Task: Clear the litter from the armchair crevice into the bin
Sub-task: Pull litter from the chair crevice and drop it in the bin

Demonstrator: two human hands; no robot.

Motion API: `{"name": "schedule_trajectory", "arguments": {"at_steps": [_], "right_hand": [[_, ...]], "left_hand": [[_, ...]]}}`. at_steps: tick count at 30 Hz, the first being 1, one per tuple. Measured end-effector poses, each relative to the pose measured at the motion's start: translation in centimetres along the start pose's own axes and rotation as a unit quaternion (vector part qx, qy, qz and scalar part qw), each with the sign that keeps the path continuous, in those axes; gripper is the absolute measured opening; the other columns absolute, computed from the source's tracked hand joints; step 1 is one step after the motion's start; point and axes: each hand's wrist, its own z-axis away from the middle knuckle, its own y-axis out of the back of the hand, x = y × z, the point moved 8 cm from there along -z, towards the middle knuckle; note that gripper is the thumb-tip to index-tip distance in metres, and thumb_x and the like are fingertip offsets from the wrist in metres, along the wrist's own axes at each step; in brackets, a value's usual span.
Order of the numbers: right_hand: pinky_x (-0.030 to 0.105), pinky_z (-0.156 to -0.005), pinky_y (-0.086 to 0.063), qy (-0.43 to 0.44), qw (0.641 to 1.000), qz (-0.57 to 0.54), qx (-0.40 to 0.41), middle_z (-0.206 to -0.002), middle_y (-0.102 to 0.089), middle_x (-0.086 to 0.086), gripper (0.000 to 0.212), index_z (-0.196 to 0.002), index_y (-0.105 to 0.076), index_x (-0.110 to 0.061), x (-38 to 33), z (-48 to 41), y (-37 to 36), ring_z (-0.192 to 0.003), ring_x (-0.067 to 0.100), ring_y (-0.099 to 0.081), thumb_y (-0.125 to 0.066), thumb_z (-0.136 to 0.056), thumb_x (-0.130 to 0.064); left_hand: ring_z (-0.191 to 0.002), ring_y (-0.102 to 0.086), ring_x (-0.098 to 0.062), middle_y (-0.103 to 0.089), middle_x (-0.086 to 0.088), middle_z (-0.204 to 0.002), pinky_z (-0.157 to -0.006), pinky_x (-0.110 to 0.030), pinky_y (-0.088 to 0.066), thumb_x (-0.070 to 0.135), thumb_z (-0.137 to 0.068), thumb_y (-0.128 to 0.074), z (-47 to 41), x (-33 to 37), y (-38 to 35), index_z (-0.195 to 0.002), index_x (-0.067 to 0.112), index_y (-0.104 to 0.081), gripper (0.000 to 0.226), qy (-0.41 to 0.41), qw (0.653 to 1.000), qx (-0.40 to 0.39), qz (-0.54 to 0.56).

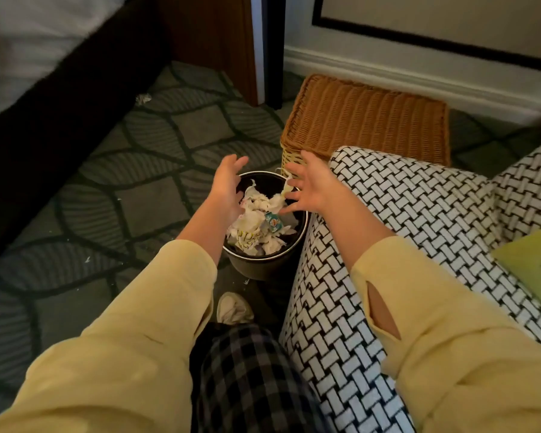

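Above the dark bin (264,267) beside the armchair (403,220), the left hand (227,187) and right hand (311,189) hovered, fingers spread and released, over crumpled litter (260,223).

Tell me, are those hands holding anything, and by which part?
Nothing: both the left hand and right hand hang open above the round black bin.

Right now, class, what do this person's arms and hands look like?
The left sleeve and right sleeve are loose, pale yellow, ending short of the wrists. The right one has an open slit near its cuff. The left hand and right hand are ungloved.
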Motion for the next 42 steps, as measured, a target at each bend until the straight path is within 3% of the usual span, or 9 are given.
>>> {"name": "schedule_trajectory", "arguments": {"at_steps": [5,15,19,22,27,31,37,39,42], "right_hand": [[0.054,-0.095,-0.036,0.045,0.999,-0.025,-0.01,-0.148,-0.032,0.016,0.056,-0.14,-0.037,-0.012,-0.8,6.5,2.1,-0.136,0.035,-0.029,-0.025,-0.098,-0.046],[0.044,-0.098,-0.04,0.12,0.985,-0.113,0.052,-0.131,-0.054,0.013,0.035,-0.113,-0.058,-0.01,1.7,20.2,12.6,-0.111,0.029,-0.053,-0.031,-0.1,-0.029],[0.041,-0.096,-0.04,0.161,0.969,-0.166,0.088,-0.116,-0.058,0.012,0.033,-0.122,-0.053,-0.008,3.0,26.2,18.5,-0.105,0.027,-0.055,-0.035,-0.098,-0.021],[0.039,-0.09,-0.043,0.187,0.957,-0.194,0.113,-0.108,-0.059,0.009,0.021,-0.099,-0.059,-0.009,3.8,30.1,22.4,-0.088,0.023,-0.058,-0.04,-0.095,-0.018],[0.036,-0.078,-0.048,0.23,0.927,-0.246,0.165,-0.097,-0.062,0.006,0.023,-0.093,-0.059,-0.012,5.6,36.4,28.6,-0.085,0.022,-0.06,-0.038,-0.097,-0.02],[0.037,-0.085,-0.048,0.263,0.897,-0.3,0.191,-0.101,-0.064,0.006,0.027,-0.111,-0.058,-0.009,8.5,40.9,32.8,-0.089,0.022,-0.06,-0.038,-0.095,-0.017],[0.032,-0.079,-0.047,0.284,0.858,-0.336,0.265,-0.094,-0.063,0.003,0.026,-0.097,-0.059,-0.013,14.3,46.3,38.6,-0.084,0.017,-0.058,-0.034,-0.098,-0.02],[0.031,-0.079,-0.047,0.278,0.85,-0.323,0.308,-0.096,-0.064,0.003,0.025,-0.103,-0.062,-0.012,15.8,47.8,40.0,-0.084,0.017,-0.058,-0.039,-0.096,-0.019],[0.025,-0.066,-0.047,0.243,0.824,-0.255,0.444,-0.081,-0.064,0.0,0.022,-0.107,-0.064,-0.008,18.7,50.8,42.3,-0.069,0.014,-0.057,-0.047,-0.093,-0.012]], "left_hand": [[-0.137,-0.029,-0.029,-0.035,-0.011,-0.147,-0.11,-0.046,-0.022,0.046,-0.097,-0.024,5.4,1.6,-2.8,-0.133,0.026,-0.049,0.048,-0.046,0.998,-0.039,0.008],[-0.111,-0.051,-0.022,-0.059,-0.004,-0.118,-0.092,-0.037,-0.037,0.042,-0.098,-0.03,17.2,-1.5,-13.1,-0.108,0.017,-0.058,0.039,-0.052,0.985,-0.164,-0.031],[-0.108,-0.052,-0.022,-0.06,-0.004,-0.109,-0.097,-0.038,-0.038,0.041,-0.097,-0.03,22.1,-4.7,-19.1,-0.095,0.019,-0.058,0.036,-0.045,0.967,-0.238,-0.072],[-0.104,-0.052,-0.022,-0.059,-0.006,-0.108,-0.094,-0.038,-0.039,0.041,-0.097,-0.032,25.4,-6.8,-23.1,-0.102,0.016,-0.058,0.036,-0.033,0.956,-0.279,-0.085],[-0.091,-0.055,-0.021,-0.061,-0.004,-0.094,-0.092,-0.039,-0.041,0.041,-0.097,-0.032,31.3,-11.3,-29.8,-0.09,0.016,-0.058,0.037,-0.028,0.927,-0.342,-0.153],[-0.085,-0.056,-0.018,-0.063,-0.001,-0.092,-0.077,-0.033,-0.042,0.043,-0.097,-0.03,35.0,-14.9,-34.1,-0.09,0.02,-0.059,0.037,-0.019,0.899,-0.379,-0.218],[-0.079,-0.055,-0.015,-0.062,0.001,-0.086,-0.071,-0.03,-0.041,0.035,-0.097,-0.033,40.6,-21.3,-39.4,-0.086,0.021,-0.058,0.031,-0.022,0.835,-0.45,-0.315],[-0.075,-0.055,-0.013,-0.061,0.002,-0.085,-0.067,-0.027,-0.042,0.031,-0.097,-0.037,42.3,-23.6,-40.6,-0.087,0.021,-0.058,0.025,-0.016,0.814,-0.472,-0.338],[-0.076,-0.058,-0.014,-0.061,0.002,-0.083,-0.06,-0.023,-0.043,0.02,-0.094,-0.044,44.4,-27.2,-42.7,-0.09,0.017,-0.062,0.019,-0.029,0.782,-0.483,-0.392]]}}
